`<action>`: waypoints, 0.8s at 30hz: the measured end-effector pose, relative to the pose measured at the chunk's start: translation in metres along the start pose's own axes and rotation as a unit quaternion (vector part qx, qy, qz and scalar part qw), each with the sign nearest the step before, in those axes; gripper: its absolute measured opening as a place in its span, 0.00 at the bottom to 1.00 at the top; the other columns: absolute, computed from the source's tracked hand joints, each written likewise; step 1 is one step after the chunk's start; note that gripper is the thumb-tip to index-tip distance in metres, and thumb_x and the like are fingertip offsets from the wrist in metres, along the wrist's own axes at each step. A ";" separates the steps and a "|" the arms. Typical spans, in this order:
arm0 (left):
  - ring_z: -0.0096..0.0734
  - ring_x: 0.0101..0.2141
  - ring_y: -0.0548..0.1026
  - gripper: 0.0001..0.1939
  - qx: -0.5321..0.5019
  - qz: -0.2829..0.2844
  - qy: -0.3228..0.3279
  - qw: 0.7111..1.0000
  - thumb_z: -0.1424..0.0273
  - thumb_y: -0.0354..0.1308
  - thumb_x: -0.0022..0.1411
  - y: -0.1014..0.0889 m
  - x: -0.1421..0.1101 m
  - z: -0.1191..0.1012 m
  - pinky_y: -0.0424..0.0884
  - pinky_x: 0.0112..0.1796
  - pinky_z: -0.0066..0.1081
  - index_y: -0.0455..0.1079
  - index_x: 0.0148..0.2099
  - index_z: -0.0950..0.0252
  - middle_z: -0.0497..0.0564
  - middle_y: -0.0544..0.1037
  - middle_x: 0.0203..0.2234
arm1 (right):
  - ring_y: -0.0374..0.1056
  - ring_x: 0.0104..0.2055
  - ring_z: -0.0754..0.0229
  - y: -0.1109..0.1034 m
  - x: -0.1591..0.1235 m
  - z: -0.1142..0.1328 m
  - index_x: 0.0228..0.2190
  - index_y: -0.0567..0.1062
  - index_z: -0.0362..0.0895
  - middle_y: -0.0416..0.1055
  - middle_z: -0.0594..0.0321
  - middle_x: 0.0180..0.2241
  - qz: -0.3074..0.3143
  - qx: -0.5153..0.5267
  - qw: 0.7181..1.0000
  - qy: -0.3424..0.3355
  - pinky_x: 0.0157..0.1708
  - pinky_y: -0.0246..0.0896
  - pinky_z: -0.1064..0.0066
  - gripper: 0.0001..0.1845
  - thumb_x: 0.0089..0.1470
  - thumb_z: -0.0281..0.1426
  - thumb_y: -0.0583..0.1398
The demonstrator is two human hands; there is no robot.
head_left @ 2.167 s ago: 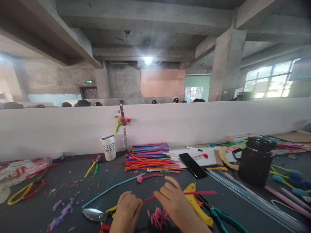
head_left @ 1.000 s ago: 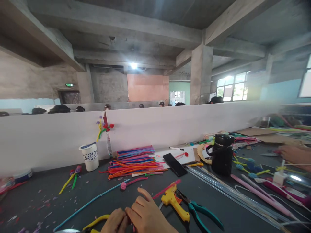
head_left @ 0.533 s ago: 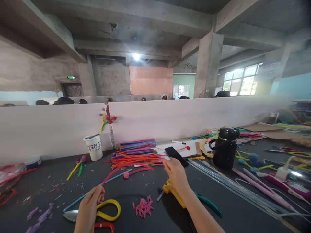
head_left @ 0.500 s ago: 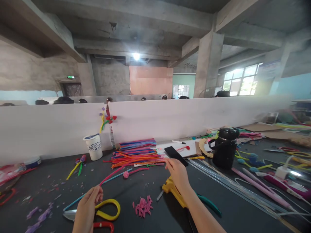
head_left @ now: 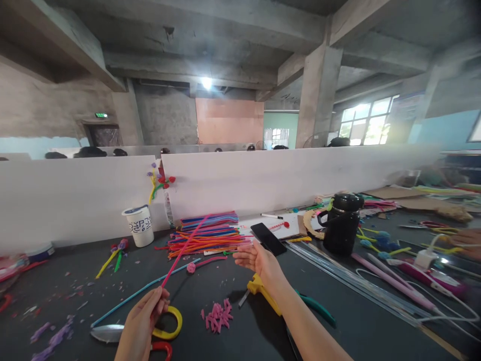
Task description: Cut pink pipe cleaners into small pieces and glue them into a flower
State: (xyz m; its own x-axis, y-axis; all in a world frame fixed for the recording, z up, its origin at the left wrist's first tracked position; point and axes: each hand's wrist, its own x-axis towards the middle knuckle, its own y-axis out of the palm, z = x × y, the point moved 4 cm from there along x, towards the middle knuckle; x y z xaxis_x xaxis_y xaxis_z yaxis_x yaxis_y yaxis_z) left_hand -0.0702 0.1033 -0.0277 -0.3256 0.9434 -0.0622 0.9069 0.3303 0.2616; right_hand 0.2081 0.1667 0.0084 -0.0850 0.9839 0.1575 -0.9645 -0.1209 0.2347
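My left hand pinches the lower end of a long pink pipe cleaner that slants up and to the right. My right hand is stretched forward, palm up and fingers apart, just short of the pile of coloured pipe cleaners and beside a black phone. A heap of short pink cuttings lies on the dark table between my arms. Scissors with yellow and red handles lie under my left hand.
A yellow glue gun and green-handled pliers lie under my right forearm. A white cup, a black jug and clear tubes stand further off. A white partition closes the back. Another person's hand shows at the far right.
My hands have parted: the left now lifts the pink pipe cleaner steeper, and the right has reached forward to the pile and turned palm up. The view has swung slightly right.
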 end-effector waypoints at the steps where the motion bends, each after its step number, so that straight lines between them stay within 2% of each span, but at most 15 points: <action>1: 0.27 0.22 0.68 0.13 0.001 -0.002 -0.002 1.000 0.60 0.64 0.40 0.000 0.000 0.000 0.67 0.27 0.23 0.72 0.24 0.67 0.43 0.66 0.13 | 0.71 0.28 0.59 -0.002 0.000 -0.002 0.27 0.73 0.38 0.74 0.56 0.25 -0.011 -0.012 1.000 -0.001 0.33 0.65 0.65 0.26 0.55 0.46 0.48; 3: 0.26 0.22 0.67 0.14 -0.003 -0.002 -0.006 1.000 0.61 0.64 0.39 0.001 -0.001 0.000 0.68 0.28 0.23 0.72 0.24 0.67 0.43 0.66 0.12 | 0.69 0.24 0.64 -0.006 0.000 -0.007 0.28 0.72 0.38 0.71 0.62 0.23 -0.034 -0.045 0.998 -0.008 0.29 0.65 0.68 0.22 0.56 0.44 0.50; 7: 0.25 0.22 0.66 0.14 -0.006 0.009 -0.003 1.000 0.60 0.64 0.39 0.001 0.000 0.001 0.67 0.28 0.22 0.72 0.23 0.67 0.42 0.65 0.12 | 0.67 0.31 0.64 -0.011 0.003 -0.012 0.38 0.69 0.39 0.69 0.62 0.34 -0.056 -0.120 0.991 -0.022 0.31 0.65 0.68 0.13 0.57 0.36 0.54; 13: 0.27 0.22 0.67 0.16 0.008 -0.013 0.007 1.000 0.58 0.64 0.39 -0.001 0.002 0.002 0.68 0.29 0.24 0.73 0.24 0.67 0.43 0.65 0.12 | 0.65 0.42 0.58 -0.022 0.008 -0.007 0.45 0.67 0.42 0.65 0.57 0.45 -0.107 -0.238 0.962 -0.074 0.39 0.63 0.61 0.14 0.56 0.33 0.55; 16: 0.27 0.22 0.67 0.15 0.013 0.001 0.019 1.000 0.59 0.64 0.41 0.000 0.001 0.001 0.67 0.28 0.25 0.73 0.24 0.66 0.43 0.65 0.12 | 0.66 0.40 0.59 -0.024 0.006 -0.006 0.42 0.68 0.43 0.66 0.58 0.44 -0.121 -0.312 0.938 -0.088 0.38 0.64 0.62 0.13 0.57 0.34 0.54; 19: 0.27 0.23 0.66 0.14 0.020 0.012 0.019 1.000 0.60 0.64 0.41 0.001 0.001 0.002 0.66 0.27 0.24 0.72 0.24 0.67 0.43 0.65 0.12 | 0.67 0.37 0.62 -0.015 0.003 -0.008 0.41 0.69 0.42 0.68 0.59 0.41 -0.105 -0.373 0.916 -0.105 0.36 0.65 0.65 0.12 0.57 0.35 0.53; 24: 0.27 0.24 0.67 0.15 0.033 0.042 0.022 0.998 0.59 0.62 0.43 0.003 0.000 0.003 0.66 0.29 0.23 0.73 0.28 0.66 0.43 0.66 0.13 | 0.67 0.38 0.61 0.010 -0.005 -0.010 0.43 0.67 0.42 0.67 0.59 0.42 -0.051 -0.458 0.873 -0.158 0.37 0.64 0.63 0.13 0.57 0.34 0.54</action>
State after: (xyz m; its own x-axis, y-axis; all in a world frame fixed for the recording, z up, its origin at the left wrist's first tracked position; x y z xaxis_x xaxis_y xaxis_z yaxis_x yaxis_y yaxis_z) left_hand -0.0671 0.1047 -0.0301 -0.2581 0.9661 -0.0002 0.9466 0.2529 0.2000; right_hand 0.1961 0.1624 0.0005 -0.0531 0.8806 0.4709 -0.7701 0.2641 -0.5807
